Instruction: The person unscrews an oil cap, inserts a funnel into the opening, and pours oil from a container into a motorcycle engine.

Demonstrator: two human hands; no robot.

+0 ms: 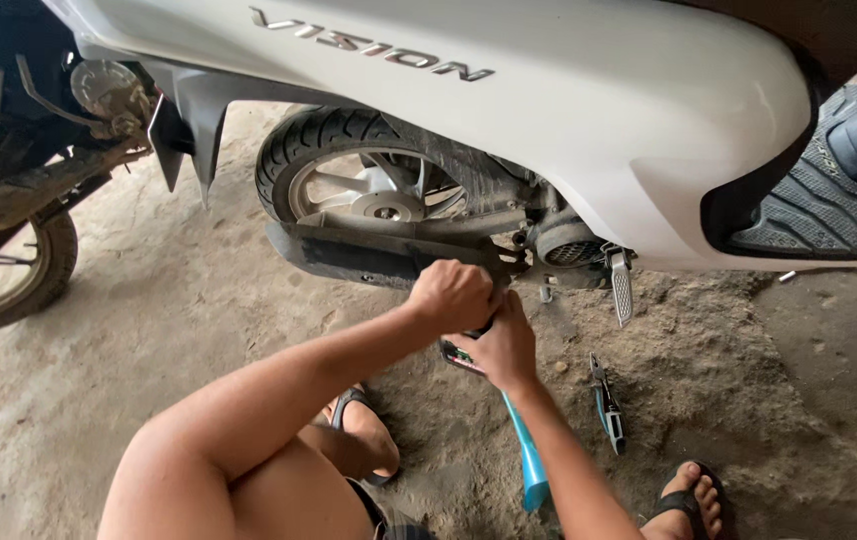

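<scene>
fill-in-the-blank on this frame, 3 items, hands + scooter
1. The scooter body panel above the hands is ____ in colour.
2. Both hands, left hand and right hand, work close under the scooter, just behind its ____ wheel.
3. The tool lying apart on the ground is to the ____ of the right hand.

Missing words: white; rear; right

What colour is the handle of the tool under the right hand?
Light blue handle; head view, below the right hand.

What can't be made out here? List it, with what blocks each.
- Head view: the tool's working end, hidden behind the left hand and right hand.
- The blue handle's upper part, covered by the right forearm.
- The scooter's front, cut off by the frame's right edge.
- The second motorcycle, cut off at the left edge.
</scene>
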